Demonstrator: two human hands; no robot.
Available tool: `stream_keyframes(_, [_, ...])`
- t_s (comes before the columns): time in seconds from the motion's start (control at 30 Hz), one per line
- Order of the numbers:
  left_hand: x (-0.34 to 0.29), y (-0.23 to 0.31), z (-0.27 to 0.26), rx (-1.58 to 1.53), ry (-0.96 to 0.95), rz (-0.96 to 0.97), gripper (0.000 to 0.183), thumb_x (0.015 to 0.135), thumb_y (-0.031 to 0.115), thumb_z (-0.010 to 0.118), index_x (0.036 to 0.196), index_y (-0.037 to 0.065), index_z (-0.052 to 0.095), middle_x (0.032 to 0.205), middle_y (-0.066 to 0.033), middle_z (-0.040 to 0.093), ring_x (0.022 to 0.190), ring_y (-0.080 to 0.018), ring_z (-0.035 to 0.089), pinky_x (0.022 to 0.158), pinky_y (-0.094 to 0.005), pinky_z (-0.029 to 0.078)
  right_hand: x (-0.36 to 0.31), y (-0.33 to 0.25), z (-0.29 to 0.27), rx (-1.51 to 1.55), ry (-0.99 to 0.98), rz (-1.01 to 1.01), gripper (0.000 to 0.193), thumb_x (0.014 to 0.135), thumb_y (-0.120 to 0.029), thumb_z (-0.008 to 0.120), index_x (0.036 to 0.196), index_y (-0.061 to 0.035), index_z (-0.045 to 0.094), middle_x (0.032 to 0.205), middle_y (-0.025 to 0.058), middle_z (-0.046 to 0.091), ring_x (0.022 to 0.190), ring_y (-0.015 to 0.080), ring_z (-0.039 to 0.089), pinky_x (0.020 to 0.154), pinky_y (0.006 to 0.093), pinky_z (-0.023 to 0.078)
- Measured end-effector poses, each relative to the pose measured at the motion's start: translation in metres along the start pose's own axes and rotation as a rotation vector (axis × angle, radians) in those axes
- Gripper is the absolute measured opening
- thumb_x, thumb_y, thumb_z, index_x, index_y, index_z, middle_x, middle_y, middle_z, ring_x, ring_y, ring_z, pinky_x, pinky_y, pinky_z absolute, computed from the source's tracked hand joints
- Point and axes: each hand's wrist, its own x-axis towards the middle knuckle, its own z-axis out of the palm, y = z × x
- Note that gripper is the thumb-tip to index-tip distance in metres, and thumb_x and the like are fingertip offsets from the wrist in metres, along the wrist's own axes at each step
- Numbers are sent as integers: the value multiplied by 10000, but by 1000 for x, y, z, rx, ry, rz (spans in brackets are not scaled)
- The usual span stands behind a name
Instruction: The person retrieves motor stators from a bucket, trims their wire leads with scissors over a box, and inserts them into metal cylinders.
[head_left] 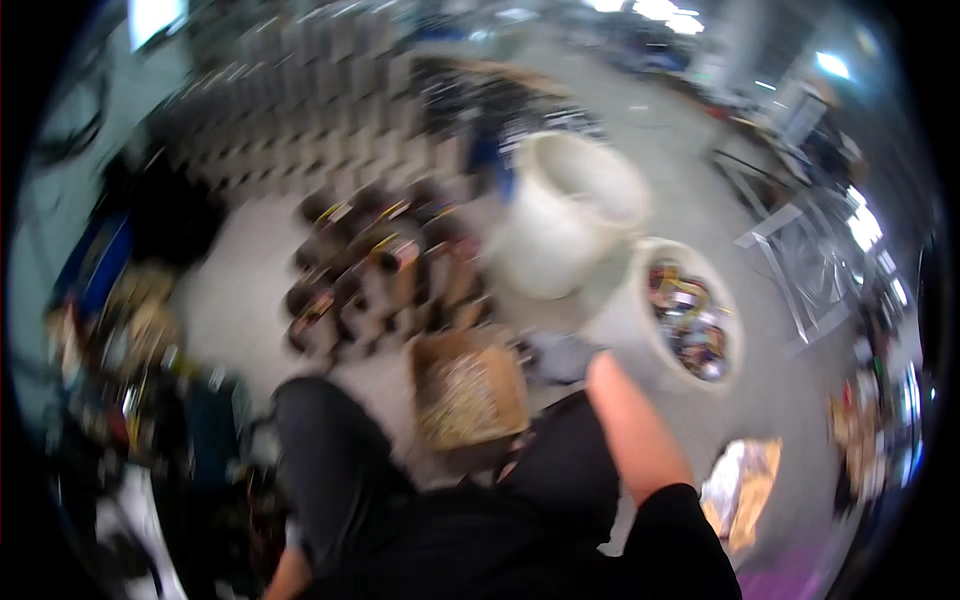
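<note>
Motion blur softens the whole head view. My bare right forearm (637, 425) rises from a black sleeve and ends beside my dark-trousered right knee, near the white bin of cans; its fingers cannot be made out. Low at the left edge of my lap, only a bit of my left arm (288, 572) shows, with its fingers hidden. Between my knees stands an open cardboard box (513, 385) holding many small pale pieces. Just beyond it, several dark brown cylinders (385, 290) stand in a cluster, some with yellow and red bits at their tops.
A large white barrel (545, 240) stands ahead, right of the cylinders. Nearer is the white bin (622, 310) full of shiny coloured items. Rows of grey-brown blocks (350, 140) stand at the back left. A metal frame (800, 270) and a foil-like sheet (742, 490) lie right; clutter (190, 420) fills the left.
</note>
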Motion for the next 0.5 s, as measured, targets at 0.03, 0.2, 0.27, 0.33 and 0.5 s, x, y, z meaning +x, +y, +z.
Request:
stream_keyframes(0.03, [-8,-14,-5,22,-9,2,321,952,252,587,1173,23,632,1116,-137,627,980,-229,577,864,-382,478,5,5,0,-137,-63,126,462,780,-183,685,1210,-44,590,1058,220,677,937,366,661,805,447,518])
stream_keyframes(0.2, [-6,-54,2,327,-151,172,399,923,340,640,1151,12,650,849,-99,684,673,-163,613,608,-303,502,-5,38,7,12,116,-101,516,700,-14,792,1160,-20,558,977,118,638,847,248,624,771,379,529])
stream_keyframes(0.27, [-23,-66,-3,421,-140,82,305,912,272,645,1098,31,673,793,-87,689,598,-151,600,562,-298,488,-1,4,8,-93,89,29,562,676,-26,807,1171,-26,540,967,144,633,897,275,640,793,391,526])
stream_keyframes(0.33, [-13,-128,-14,404,-117,58,258,910,236,638,1082,50,685,793,-86,687,635,-177,619,601,-317,502,12,23,13,-153,34,-28,597,685,-25,794,1219,-31,526,910,111,623,816,242,611,752,370,515])
stream_keyframes(0.5, [-4,-196,-1,431,-305,32,341,818,280,694,1106,97,695,1058,-146,686,945,-321,647,823,-383,507,15,62,19,44,-69,113,572,714,46,751,1230,-35,518,838,24,534,753,137,502,705,296,475])
